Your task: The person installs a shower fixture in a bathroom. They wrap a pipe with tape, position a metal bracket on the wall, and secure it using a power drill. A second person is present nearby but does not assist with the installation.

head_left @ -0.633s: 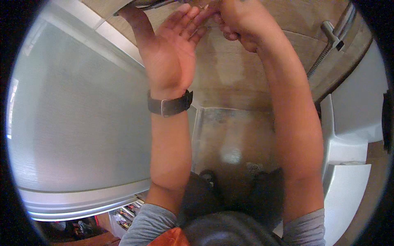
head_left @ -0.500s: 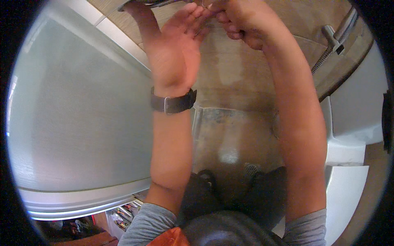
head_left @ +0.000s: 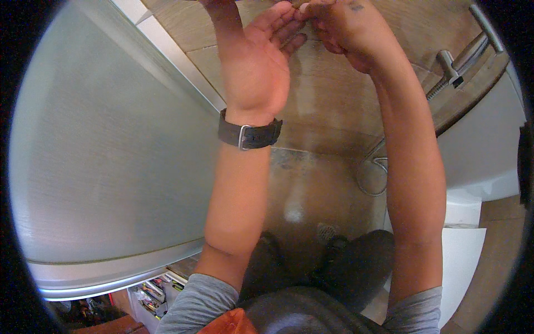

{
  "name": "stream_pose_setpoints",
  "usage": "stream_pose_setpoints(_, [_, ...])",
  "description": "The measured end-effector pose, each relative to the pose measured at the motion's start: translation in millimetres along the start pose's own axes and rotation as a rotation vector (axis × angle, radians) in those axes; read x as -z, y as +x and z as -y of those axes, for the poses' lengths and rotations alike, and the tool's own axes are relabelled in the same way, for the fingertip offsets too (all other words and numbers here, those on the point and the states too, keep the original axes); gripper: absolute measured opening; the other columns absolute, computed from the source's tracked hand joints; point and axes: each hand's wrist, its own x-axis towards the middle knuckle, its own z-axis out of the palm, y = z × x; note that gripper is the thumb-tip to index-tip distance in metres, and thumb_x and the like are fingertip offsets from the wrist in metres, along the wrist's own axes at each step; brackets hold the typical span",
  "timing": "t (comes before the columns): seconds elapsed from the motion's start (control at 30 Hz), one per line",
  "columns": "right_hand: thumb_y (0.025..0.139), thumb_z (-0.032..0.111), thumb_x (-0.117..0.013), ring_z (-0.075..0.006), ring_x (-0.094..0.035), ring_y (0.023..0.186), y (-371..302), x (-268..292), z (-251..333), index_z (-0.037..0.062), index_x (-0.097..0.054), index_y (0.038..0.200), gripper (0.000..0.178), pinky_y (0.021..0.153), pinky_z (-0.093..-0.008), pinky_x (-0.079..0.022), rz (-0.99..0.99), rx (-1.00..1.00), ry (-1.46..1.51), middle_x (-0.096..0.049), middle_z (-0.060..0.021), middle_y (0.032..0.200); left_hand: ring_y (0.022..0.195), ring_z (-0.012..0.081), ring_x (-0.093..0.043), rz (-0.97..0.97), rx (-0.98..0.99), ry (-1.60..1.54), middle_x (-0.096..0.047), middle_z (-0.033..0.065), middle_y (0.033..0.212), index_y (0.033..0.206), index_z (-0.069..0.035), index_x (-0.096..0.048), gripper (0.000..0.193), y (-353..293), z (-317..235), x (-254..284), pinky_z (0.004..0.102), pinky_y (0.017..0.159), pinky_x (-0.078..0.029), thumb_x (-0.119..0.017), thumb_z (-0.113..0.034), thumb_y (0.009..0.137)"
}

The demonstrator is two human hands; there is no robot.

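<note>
Both my arms reach up to the top edge of the view, in front of a wood-look tiled wall. My left hand shows its palm, with fingers spread and the thumb running off the top edge. It wears a dark watch on the wrist. My right hand has its fingers curled, and they touch the left hand's fingertips. Whatever may sit between those fingers is hidden at the frame's edge.
A frosted glass shower door fills the left. A metal tap with a handle sits on the wall at the upper right, and a hose loops below it. A floor drain lies by my dark shoes. A white fixture stands at the right.
Both hands have risen slightly toward the top edge. The metal fixture above my left thumb has slipped out of view.
</note>
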Motion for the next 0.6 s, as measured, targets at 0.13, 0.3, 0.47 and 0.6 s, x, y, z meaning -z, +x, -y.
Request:
stream_pose_setpoints(0.13, [0.098, 0.008, -0.056, -0.0224, -0.064, 0.071, 8, 3, -10, -0.0002, -0.073, 0.099, 0.019, 0.059, -0.0357, -0.049, 0.054, -0.259, 0.678, -0.07, -0.0114, 0.085, 0.108, 0.0276, -0.066, -0.085, -0.028, 0.028, -0.073, 0.0148, 0.107, 0.111, 0.0, -0.072, 0.096, -2, 0, -12, 0.0385, 0.102, -0.047, -0.044, -0.088, 0.087])
stream_pose_setpoints(0.3, [0.102, 0.017, -0.054, -0.0125, -0.06, 0.065, 5, 2, -37, -0.0024, -0.071, 0.107, 0.026, 0.057, -0.025, -0.049, 0.475, -0.266, 1.417, -0.068, -0.0023, 0.08, 0.1, 0.0276, -0.067, 0.006, -0.065, 0.017, -0.072, 0.0146, 0.102, 0.108, 0.0, -0.071, 0.095, -4, -8, -19, 0.0381, 0.098, -0.047, -0.044, -0.088, 0.088])
stream_pose_setpoints(0.47, [0.106, 0.017, -0.051, -0.0148, -0.066, 0.073, -9, -22, -18, -0.0006, -0.066, 0.11, 0.023, 0.065, -0.0268, -0.057, 0.367, -0.349, 1.73, -0.071, -0.0052, 0.09, 0.096, 0.0258, -0.066, -0.12, -0.053, 0.164, -0.07, 0.0125, 0.095, 0.106, -0.001, -0.069, 0.089, 0, -10, -12, 0.0384, 0.094, -0.048, -0.043, -0.085, 0.091])
stream_pose_setpoints(0.6, [0.106, 0.017, -0.055, -0.0139, -0.067, 0.076, -14, -47, -27, 0.0028, -0.065, 0.12, 0.022, 0.066, -0.0267, -0.058, 0.332, -0.251, 1.784, -0.072, -0.0069, 0.1, 0.096, 0.0218, -0.066, -0.246, -0.051, 0.306, -0.068, 0.0089, 0.098, 0.115, -0.007, -0.066, 0.081, 2, -35, -39, 0.0376, 0.091, -0.049, -0.043, -0.082, 0.094])
